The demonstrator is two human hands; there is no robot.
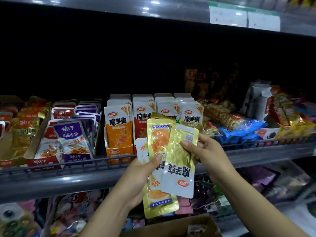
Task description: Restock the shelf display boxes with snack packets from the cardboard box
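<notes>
My left hand [143, 177] grips a fanned bunch of gold and white snack packets [159, 199] in front of the middle shelf. My right hand [203, 151] pinches the top edge of the front gold and white packet [179, 151], which hangs upside down. Behind the packets stand the orange display box [118, 152] and further white-topped display boxes [191, 117], full of upright packets. The cardboard box [171, 226] sits below at the bottom edge, its inside mostly hidden.
A metal shelf rail [68, 180] runs across the front. To the left stand display boxes of purple packets [75, 132], red ones and gold ones. Blue and yellow snack bags [239, 127] lie on the right. A lower shelf holds mixed goods; the upper shelf edge [222, 16] overhangs.
</notes>
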